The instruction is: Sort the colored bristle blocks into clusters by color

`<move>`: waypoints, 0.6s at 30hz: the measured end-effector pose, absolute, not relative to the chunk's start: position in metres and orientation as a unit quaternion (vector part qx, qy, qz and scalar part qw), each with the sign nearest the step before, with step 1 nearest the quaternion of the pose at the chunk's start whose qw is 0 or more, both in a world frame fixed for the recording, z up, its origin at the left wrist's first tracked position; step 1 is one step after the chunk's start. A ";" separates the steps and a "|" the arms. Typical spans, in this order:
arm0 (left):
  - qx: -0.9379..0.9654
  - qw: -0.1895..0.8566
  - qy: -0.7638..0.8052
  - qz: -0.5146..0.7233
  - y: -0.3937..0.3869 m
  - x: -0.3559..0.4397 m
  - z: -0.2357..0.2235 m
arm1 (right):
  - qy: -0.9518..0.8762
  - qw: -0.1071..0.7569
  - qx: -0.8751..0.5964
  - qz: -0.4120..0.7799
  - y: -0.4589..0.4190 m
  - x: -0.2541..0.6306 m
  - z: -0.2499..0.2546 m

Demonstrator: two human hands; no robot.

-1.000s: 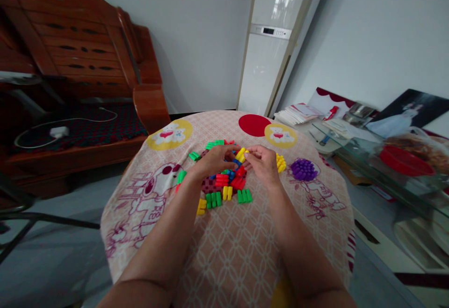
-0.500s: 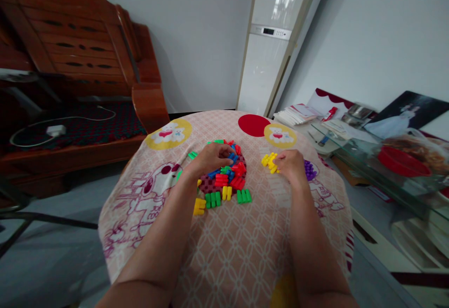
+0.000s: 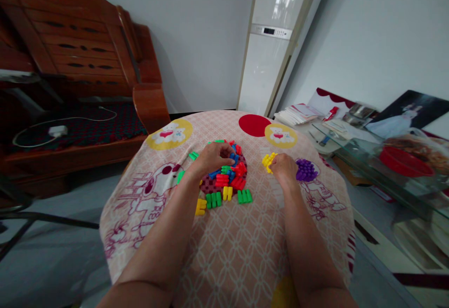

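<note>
Over a pile of coloured building blocks, my left hand point(image 3: 217, 156) has its fingers curled and pinched at a blue block point(image 3: 234, 158). Red blocks point(image 3: 239, 169), plus green and blue ones, lie under and around it on a dark red checkered patch. To the right, my right hand point(image 3: 283, 167) is closed at the edge of a cluster of yellow blocks point(image 3: 268, 160); its fingertips are partly hidden. Beside that hand lies a cluster of purple blocks point(image 3: 306, 170). Green blocks point(image 3: 213, 200) and a yellow block point(image 3: 228, 193) sit in front of the pile.
A patterned cloth point(image 3: 242, 252) covers the round table. Behind left stands a wooden bench point(image 3: 80, 60) with a white charger and cable. A tall white cabinet unit point(image 3: 263, 64) is at the back. On the right, a glass shelf point(image 3: 365, 151) holds papers and a red bowl point(image 3: 405, 162).
My right hand has shifted slightly left, further over the yellow cluster, uncovering more of the purple blocks. My left hand stays nearly in place.
</note>
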State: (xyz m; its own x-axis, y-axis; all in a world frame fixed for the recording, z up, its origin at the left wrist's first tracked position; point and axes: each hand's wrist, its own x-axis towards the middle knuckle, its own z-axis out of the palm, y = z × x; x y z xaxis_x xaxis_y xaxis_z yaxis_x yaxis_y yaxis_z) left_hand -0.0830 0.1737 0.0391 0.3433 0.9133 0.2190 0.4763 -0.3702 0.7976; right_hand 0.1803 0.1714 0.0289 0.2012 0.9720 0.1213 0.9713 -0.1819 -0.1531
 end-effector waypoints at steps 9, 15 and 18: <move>0.736 0.360 0.451 0.354 0.171 -0.078 0.039 | -0.729 0.293 -0.609 0.108 0.161 0.157 0.041; 0.728 0.335 0.490 0.343 0.175 -0.109 0.039 | -0.772 0.325 -0.505 0.208 0.154 0.129 0.034; 0.715 0.292 0.541 0.333 0.176 -0.133 0.037 | -0.799 0.300 -0.477 0.208 0.148 0.115 0.029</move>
